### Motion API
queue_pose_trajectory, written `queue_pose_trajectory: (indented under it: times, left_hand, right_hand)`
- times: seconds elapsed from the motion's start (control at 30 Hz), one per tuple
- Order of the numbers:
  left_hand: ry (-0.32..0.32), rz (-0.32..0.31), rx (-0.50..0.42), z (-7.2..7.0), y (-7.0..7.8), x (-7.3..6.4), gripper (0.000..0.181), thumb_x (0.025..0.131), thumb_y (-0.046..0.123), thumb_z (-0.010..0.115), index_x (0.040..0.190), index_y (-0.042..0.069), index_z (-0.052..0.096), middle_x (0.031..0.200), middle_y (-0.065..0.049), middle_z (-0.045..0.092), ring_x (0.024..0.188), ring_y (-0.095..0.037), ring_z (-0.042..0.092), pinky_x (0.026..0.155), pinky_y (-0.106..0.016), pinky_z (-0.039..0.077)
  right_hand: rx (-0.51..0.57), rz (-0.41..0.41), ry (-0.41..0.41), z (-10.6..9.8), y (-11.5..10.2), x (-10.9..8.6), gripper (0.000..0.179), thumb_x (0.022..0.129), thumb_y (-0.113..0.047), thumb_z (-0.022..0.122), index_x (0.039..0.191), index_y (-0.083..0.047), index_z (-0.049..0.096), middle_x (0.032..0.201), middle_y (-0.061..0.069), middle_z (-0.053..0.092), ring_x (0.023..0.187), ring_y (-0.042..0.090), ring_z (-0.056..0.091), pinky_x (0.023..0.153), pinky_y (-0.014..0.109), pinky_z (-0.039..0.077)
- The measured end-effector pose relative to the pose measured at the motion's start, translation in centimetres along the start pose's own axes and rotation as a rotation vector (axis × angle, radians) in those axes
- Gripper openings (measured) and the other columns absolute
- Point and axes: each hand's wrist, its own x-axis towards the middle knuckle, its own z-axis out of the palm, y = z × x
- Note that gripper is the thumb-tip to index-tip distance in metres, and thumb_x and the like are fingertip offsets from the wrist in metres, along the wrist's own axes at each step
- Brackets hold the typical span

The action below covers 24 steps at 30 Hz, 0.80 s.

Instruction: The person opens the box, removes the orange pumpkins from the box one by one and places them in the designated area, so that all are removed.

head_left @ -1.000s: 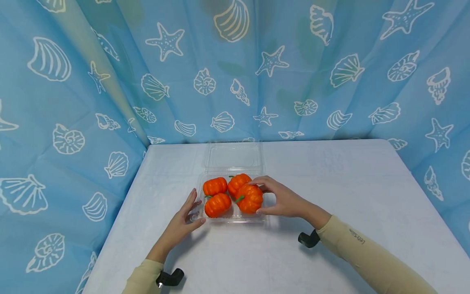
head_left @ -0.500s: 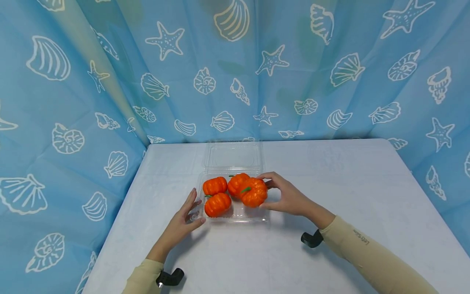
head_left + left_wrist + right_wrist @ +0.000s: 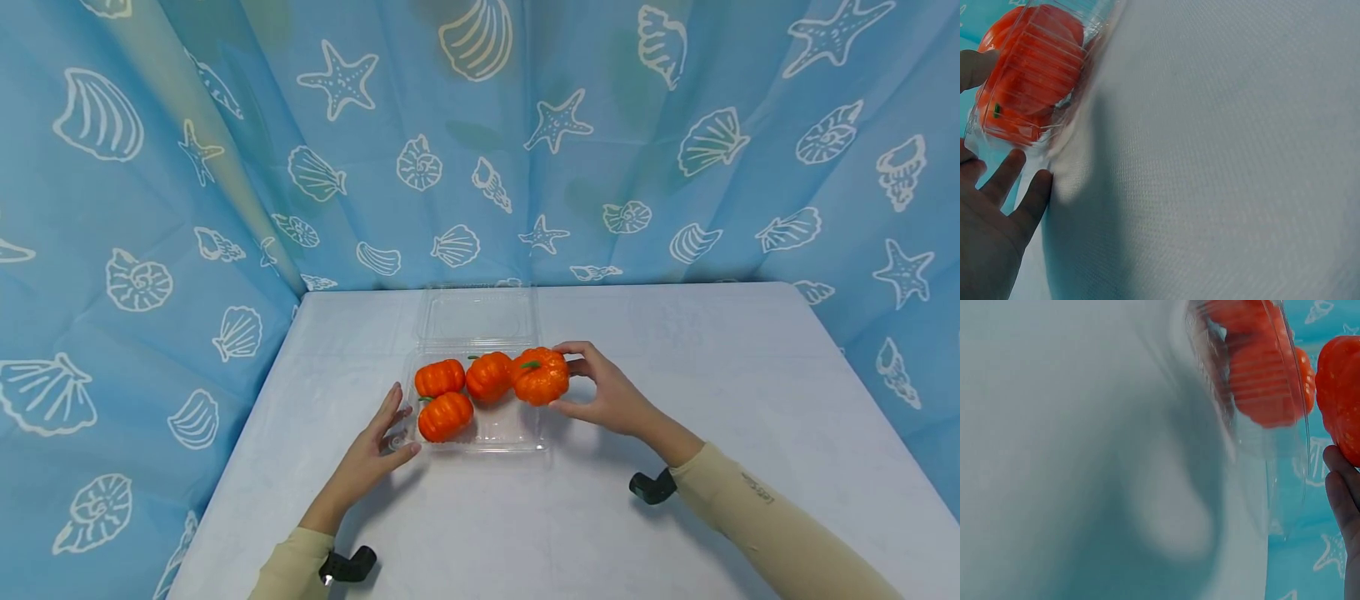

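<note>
A clear plastic clamshell box (image 3: 510, 429) lies on the white table with its lid (image 3: 480, 318) tipped back behind it. Inside sit three small orange pumpkins: one at the back left (image 3: 440, 378), one at the front left (image 3: 446, 417) and one at the back middle (image 3: 489, 377). My right hand (image 3: 607, 392) pinches a fourth orange pumpkin (image 3: 542, 376) with a green stem, raised over the box's right side. In the right wrist view this pumpkin (image 3: 1341, 397) shows above the box wall. My left hand (image 3: 375, 450), fingers spread, rests at the box's left side.
A white cloth covers the table (image 3: 712, 358). Behind it hangs a blue curtain (image 3: 600, 150) with white shells and starfish. Black wrist devices (image 3: 348, 565) are strapped at both sleeves.
My right hand has lifted the fourth pumpkin from the box's front right and carried it up and to the right. The left hand has stayed in place.
</note>
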Motion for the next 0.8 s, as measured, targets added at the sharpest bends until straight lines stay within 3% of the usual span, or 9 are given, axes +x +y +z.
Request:
queue_pose_trajectory:
  times: [0.23, 0.43, 0.8]
  left_hand:
    - [0.006, 0.02, -0.008, 0.0, 0.0, -0.1, 0.093, 0.093, 0.018, 0.074, 0.165, 0.021, 0.015, 0.171, -0.001, 0.009, 0.148, -0.03, 0.037, 0.112, -0.059, 0.037]
    - [0.008, 0.002, -0.003, 0.0, 0.2, 0.0, 0.094, 0.093, 0.019, 0.074, 0.165, 0.023, 0.015, 0.171, 0.002, 0.01, 0.148, -0.028, 0.038, 0.113, -0.059, 0.037]
    - [0.017, -0.009, 0.002, 0.1, 0.2, 0.0, 0.093, 0.093, 0.021, 0.075, 0.165, 0.023, 0.016, 0.171, 0.0, 0.011, 0.148, -0.03, 0.037, 0.113, -0.058, 0.037]
  right_hand:
    - [0.011, 0.05, 0.059, -1.3, 1.1, -0.6, 0.076, 0.083, -0.02, 0.086, 0.142, -0.009, 0.04, 0.144, 0.015, 0.051, 0.12, 0.036, 0.063, 0.106, 0.063, 0.043]
    - [-0.04, 0.098, 0.108, -2.3, 2.6, -1.1, 0.078, 0.083, -0.022, 0.087, 0.143, -0.008, 0.04, 0.143, 0.015, 0.052, 0.123, 0.035, 0.058, 0.103, 0.061, 0.047]
    - [-0.122, 0.301, 0.125, -3.3, 5.7, -1.4, 0.084, 0.083, -0.032, 0.087, 0.144, -0.005, 0.036, 0.146, 0.02, 0.047, 0.126, 0.038, 0.053, 0.104, 0.055, 0.049]
